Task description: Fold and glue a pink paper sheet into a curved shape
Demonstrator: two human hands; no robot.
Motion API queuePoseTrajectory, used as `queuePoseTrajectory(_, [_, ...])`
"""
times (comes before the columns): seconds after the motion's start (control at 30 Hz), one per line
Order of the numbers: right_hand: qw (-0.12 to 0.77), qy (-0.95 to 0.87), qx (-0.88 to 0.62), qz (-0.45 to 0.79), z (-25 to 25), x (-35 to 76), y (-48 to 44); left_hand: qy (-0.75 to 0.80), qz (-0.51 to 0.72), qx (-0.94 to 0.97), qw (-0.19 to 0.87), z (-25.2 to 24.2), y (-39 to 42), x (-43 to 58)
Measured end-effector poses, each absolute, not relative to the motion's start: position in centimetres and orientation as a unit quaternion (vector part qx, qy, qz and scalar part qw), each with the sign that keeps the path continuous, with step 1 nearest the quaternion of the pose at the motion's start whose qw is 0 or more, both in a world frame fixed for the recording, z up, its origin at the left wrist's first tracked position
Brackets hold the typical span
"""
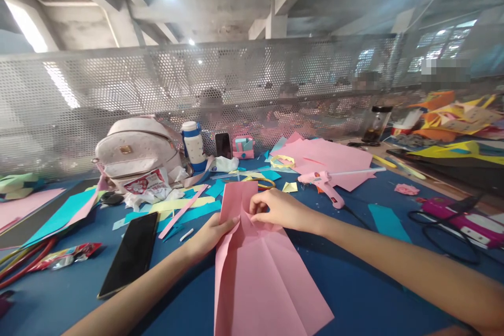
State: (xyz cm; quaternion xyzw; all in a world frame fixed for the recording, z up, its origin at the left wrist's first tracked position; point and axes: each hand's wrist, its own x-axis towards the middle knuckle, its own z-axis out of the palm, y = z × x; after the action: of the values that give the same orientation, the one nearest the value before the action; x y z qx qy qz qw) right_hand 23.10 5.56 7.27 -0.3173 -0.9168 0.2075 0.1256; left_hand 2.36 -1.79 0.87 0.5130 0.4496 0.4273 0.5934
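Observation:
A large pink paper sheet (260, 268) with fold creases lies on the blue table (354, 283) in front of me. My left hand (210, 236) grips the sheet's left edge, with the thumb on top and the fingers under the paper. My right hand (277, 209) pinches a raised fold near the sheet's upper middle, fingers curled together. Both hands touch the same sheet, a few centimetres apart.
A black phone (132, 254) lies left of the sheet. A pink glue gun (325, 184) and more pink paper (326, 157) lie behind. A white backpack (136, 152), a bottle (193, 144), blue and yellow scraps, and black scissors (441, 226) at right surround the work. A mesh fence stands behind.

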Motion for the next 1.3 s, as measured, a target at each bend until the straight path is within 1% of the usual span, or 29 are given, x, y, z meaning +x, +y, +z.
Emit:
queuePoseTrajectory(0.17, [0.150,-0.910,-0.318,0.219,7.0,22.7,5.7,0.454,0.420,0.520,0.589,1.0,-1.8,2.5])
queuePoseTrajectory(0.43, [0.171,-0.918,-0.311,0.177,7.7,21.8,5.4,0.460,0.422,0.544,0.560,2.0,-2.3,3.1])
queuePoseTrajectory(0.7, [0.198,-0.911,-0.323,0.161,7.5,20.8,4.4,0.516,0.484,0.522,0.476,1.3,-2.3,3.7])
queuePoseTrajectory(1.0, [0.205,-0.900,-0.326,0.204,7.5,22.3,6.7,0.548,0.561,0.508,0.356,1.2,-2.0,3.3])
queuePoseTrajectory(1.17, [0.164,-0.909,-0.290,0.251,7.0,22.6,7.6,0.569,0.562,0.516,0.305,1.1,-2.3,3.4])
queuePoseTrajectory(1.3, [0.175,-0.902,-0.322,0.229,7.1,22.5,7.1,0.589,0.547,0.523,0.285,1.2,-2.1,3.4])
